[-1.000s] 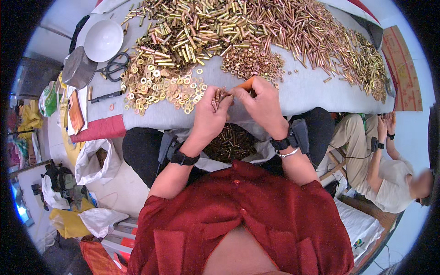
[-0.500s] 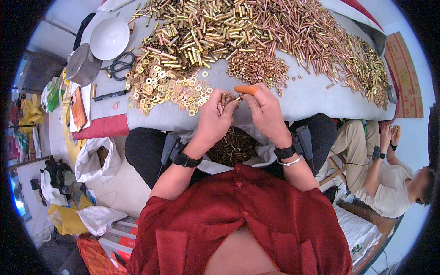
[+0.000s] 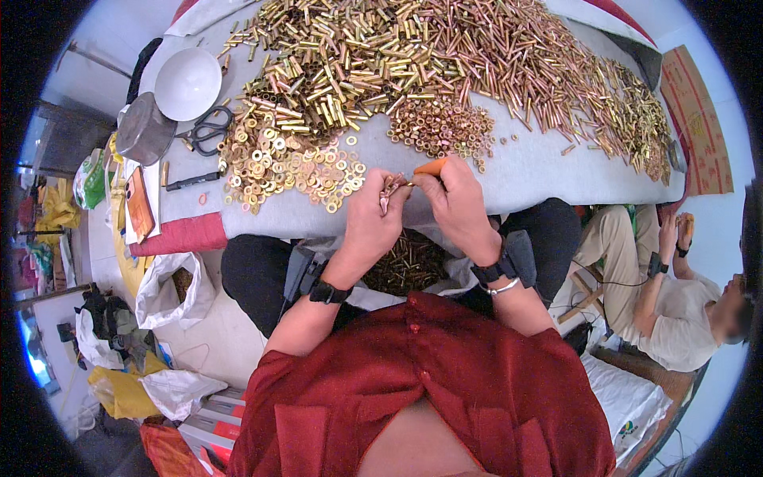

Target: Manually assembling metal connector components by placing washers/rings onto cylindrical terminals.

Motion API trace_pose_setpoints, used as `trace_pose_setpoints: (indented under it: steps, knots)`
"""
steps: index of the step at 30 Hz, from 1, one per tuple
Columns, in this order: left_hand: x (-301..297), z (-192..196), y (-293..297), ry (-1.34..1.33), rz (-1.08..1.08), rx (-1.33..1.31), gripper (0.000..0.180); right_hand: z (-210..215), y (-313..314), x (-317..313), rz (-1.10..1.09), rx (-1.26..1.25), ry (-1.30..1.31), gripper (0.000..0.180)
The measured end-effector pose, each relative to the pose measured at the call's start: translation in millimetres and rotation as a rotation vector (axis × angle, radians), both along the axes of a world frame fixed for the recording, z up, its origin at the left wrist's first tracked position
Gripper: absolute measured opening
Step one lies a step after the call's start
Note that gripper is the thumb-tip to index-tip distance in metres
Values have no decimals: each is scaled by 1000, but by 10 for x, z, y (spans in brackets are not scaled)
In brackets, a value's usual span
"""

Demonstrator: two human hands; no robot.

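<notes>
My left hand [image 3: 375, 215] is closed around a few coppery metal bolts [image 3: 389, 195], held over the near edge of the table. Close against it, my right hand [image 3: 455, 203], with an orange finger cot [image 3: 430, 166] on one finger, pinches at the end of a bolt. What sits between those fingertips is too small to make out. Just beyond the hands lie a pile of flat brass washers [image 3: 298, 171] on the left and a heap of coppery nuts [image 3: 439, 127] in the middle. Below the hands, an open white sack [image 3: 369, 298] between my knees holds many assembled-looking metal pieces [image 3: 405, 262].
Brass tube sleeves [image 3: 318, 79] and long coppery bolts [image 3: 524, 71] are heaped across the back. At left lie scissors [image 3: 210, 131], a black marker [image 3: 193, 181], a white bowl [image 3: 188, 84], a metal pot [image 3: 146, 129] and an orange phone [image 3: 139, 204]. A co-worker [image 3: 675, 326] sits at right.
My right hand's fingers have drawn in, with the thumb and orange-capped finger now nearer the bolt end in my left hand. The view has shifted slightly.
</notes>
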State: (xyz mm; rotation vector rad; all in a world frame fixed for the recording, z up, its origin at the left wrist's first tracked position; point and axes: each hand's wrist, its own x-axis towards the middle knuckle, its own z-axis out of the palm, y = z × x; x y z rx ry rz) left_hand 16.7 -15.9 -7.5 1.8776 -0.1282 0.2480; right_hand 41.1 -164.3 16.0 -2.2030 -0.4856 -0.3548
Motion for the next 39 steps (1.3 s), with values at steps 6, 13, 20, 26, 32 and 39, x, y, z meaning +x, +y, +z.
trace_pose_setpoints:
  steps: [6, 13, 20, 26, 32, 39]
  knots:
    - [32, 70, 6, 259, -52, -321, 10, 135, -31, 106, -41, -227, 76, 16]
    - [48, 58, 9, 361, -98, -390, 9, 65, -56, 65, 105, 190, 189, 16]
    - [11, 100, -17, 339, -97, -327, 9, 64, -85, 16, 112, 210, 213, 13]
    - [-3, 45, -5, -12, -22, 139, 10, 24, -104, 18, 71, -81, 9, 12]
    - [4, 74, -4, 143, -79, -80, 12, 36, -75, 71, -43, 35, 68, 28]
    - [76, 160, 152, 592, -230, -943, 13, -105, -84, 14, 153, 1119, 797, 62]
